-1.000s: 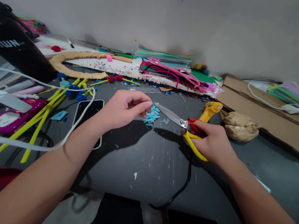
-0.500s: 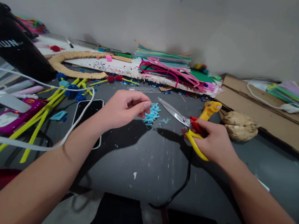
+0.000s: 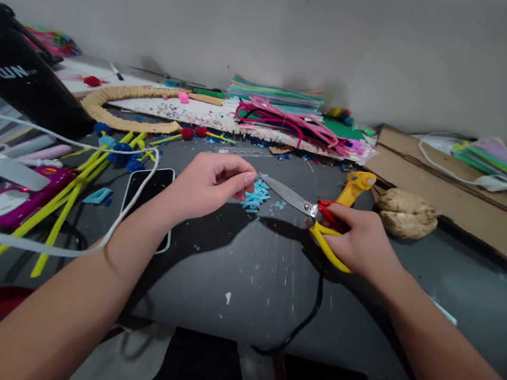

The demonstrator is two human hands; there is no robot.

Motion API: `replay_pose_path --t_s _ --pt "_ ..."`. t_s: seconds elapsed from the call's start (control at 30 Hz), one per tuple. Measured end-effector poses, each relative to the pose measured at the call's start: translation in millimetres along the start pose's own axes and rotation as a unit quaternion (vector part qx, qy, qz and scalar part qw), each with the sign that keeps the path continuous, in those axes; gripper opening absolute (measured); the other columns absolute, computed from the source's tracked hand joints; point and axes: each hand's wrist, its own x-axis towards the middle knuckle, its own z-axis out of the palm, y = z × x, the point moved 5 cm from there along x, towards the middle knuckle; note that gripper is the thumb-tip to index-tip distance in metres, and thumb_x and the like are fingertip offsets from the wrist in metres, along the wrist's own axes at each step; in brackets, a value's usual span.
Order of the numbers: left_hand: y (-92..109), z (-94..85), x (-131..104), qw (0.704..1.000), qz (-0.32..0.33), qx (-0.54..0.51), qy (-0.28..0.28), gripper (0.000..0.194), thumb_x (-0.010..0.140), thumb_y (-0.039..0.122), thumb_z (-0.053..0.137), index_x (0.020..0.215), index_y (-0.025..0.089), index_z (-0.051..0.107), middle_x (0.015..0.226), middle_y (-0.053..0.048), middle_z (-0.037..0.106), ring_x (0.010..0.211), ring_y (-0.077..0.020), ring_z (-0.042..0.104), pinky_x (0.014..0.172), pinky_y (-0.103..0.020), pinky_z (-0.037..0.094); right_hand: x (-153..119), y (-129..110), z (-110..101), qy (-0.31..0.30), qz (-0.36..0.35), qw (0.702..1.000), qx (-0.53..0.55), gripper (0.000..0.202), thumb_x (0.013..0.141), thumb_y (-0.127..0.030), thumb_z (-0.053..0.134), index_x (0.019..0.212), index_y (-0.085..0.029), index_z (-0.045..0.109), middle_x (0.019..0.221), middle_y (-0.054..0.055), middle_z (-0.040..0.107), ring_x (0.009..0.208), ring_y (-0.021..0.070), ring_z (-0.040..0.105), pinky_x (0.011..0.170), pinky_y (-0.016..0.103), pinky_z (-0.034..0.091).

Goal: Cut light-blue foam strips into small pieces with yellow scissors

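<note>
My right hand (image 3: 354, 235) grips a pair of scissors (image 3: 289, 197) by its red and yellow handles. The blades point left and lie nearly together, their tip close to the fingertips of my left hand (image 3: 218, 185). Thumb and fingers of that left hand are pinched; whatever lies between them is too small or hidden to make out. Under and just right of the fingertips is a small heap of light blue clippings (image 3: 256, 197). A few finer blue scraps (image 3: 279, 205) lie on the grey tabletop below the blades.
A phone (image 3: 148, 189) and yellow strips (image 3: 81, 188) lie left, with a white cable (image 3: 115, 230) looping over my forearm. A yellow glue gun (image 3: 356, 188), a round tan lump (image 3: 406, 213) and cardboard (image 3: 459, 198) lie right. Pink pipe cleaners (image 3: 287, 121) are at the back.
The scissors have moved slightly left, bringing the tip nearer my left fingertips, and the blades have closed further. My left hand has hardly moved.
</note>
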Motion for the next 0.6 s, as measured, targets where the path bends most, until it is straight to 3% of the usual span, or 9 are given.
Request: replay_pose_path --t_s 0.37,0.6 --pt "-1.6 -0.9 0.1 1.0 0.005 0.003 0.002 0.024 0.091 0.036 0.056 0.084 0.016 0.068 0.074 -0.004 0.071 0.062 -0.0114 0.065 0.059 -0.021 0.053 -0.6 2.2 -2.5 0.015 0.024 1.0 0.015 0.016 0.072 -0.033 0.066 0.068 -0.021 0.055 0.059 -0.001 0.054 0.055 0.0143 0.047 0.052 0.026 0.035" --pt "-2.8 -1.0 -0.4 1.0 0.006 -0.002 -0.003 0.025 0.092 0.036 0.054 0.082 0.016 0.067 0.075 -0.003 0.07 0.062 -0.0107 0.063 0.059 -0.021 0.052 -1.2 5.4 1.8 0.005 0.019 1.0 0.021 0.009 0.07 -0.028 0.066 0.073 -0.02 0.061 0.063 0.0 0.057 0.058 0.0153 0.051 0.054 0.027 0.037"
